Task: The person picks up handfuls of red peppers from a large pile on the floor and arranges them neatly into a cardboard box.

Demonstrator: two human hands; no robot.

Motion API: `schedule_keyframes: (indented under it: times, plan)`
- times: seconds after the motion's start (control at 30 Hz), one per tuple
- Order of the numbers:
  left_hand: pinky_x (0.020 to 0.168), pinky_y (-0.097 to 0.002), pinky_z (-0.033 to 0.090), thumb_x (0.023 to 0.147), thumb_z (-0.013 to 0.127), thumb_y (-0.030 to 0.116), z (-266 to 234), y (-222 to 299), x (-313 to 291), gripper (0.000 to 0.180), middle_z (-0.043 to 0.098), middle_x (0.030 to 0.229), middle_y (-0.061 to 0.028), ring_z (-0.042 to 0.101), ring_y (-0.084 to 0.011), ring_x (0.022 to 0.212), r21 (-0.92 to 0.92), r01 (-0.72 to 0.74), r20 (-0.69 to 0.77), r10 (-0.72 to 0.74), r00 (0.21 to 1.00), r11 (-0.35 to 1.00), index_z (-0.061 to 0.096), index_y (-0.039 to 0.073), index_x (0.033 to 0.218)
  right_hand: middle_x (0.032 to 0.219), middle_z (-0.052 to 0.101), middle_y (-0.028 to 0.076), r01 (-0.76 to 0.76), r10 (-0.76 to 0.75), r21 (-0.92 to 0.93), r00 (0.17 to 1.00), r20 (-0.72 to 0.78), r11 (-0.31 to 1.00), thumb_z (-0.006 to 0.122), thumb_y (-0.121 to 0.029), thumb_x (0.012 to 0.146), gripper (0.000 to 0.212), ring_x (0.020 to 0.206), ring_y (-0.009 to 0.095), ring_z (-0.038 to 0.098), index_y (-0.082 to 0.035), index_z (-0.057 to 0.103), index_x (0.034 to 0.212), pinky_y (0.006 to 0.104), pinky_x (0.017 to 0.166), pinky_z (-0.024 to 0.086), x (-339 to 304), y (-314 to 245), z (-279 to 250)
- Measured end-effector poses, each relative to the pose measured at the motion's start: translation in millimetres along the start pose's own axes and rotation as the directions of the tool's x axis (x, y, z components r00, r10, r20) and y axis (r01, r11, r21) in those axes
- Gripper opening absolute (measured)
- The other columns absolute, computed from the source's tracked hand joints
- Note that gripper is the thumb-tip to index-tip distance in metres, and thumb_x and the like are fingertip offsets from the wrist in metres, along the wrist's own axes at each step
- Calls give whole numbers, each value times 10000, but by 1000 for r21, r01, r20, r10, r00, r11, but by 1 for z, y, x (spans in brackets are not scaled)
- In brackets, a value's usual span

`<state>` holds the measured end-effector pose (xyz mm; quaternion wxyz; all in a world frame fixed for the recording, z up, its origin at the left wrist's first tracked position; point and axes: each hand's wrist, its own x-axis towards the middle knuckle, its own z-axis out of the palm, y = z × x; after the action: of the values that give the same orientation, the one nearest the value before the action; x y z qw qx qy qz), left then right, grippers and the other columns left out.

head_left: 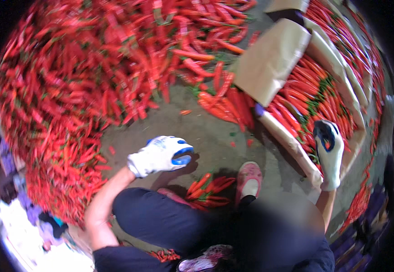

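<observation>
My left hand [163,155], in a white glove with blue-coated fingers, hovers over the floor on the left. Its fingers are bent and apart, with nothing visible between them. On the right, my right hand [331,152], in a white glove with a dark blue palm, is above an open cardboard box [292,147] of red chili peppers [296,97]. Its thumb and fingers curl into a ring. Red shows through the gap, but whether a pepper is held or lies behind is unclear. Several loose chili peppers [210,188] lie on the floor between my feet.
A large heap of red chili peppers [83,68] spreads from the left to the far side. The box's raised flap [274,59] leans toward the heap. Another filled box [342,36] stands behind it. My pink shoe [250,178] is near the box.
</observation>
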<state>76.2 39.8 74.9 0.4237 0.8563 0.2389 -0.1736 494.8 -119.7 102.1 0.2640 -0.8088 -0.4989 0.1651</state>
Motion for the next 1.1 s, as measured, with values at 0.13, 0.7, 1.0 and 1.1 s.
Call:
schedule_keyframes:
  times: [0.13,0.7,1.0,1.1]
  plan:
    - [758,-453,505,843,607,343,81,-31,-43,319,654,952,-154,633,-381,850,-78,215,13,-215,977,973,650,70,1002,1022,632,177,406,-387,106,711,588,908,730,-124,651,399,978,343,601,-27,654,1031,414,897,461,9,-108,47]
    - [794,-370,528,826,698,195,158,-72,-98,343,671,1030,-154,670,-273,886,-683,-247,-537,-242,808,687,645,59,1137,1016,662,186,641,79,36,-150,986,767,622,-349,799,356,977,359,633,-68,653,1015,459,838,497,-82,-220,254]
    - [705,-481,514,866,620,391,33,-188,-50,376,645,970,-181,652,-378,825,-425,531,-746,-616,254,733,607,53,1032,692,655,163,-118,72,80,899,431,990,669,-497,809,476,695,344,655,-26,669,737,403,658,490,30,-286,382]
    - [709,-484,513,861,625,378,53,-189,-29,331,647,951,-179,644,-386,838,-487,423,-758,-610,230,764,602,73,987,690,660,155,-117,115,-10,945,306,993,686,-480,798,421,678,327,658,-60,695,767,393,650,489,24,-284,400]
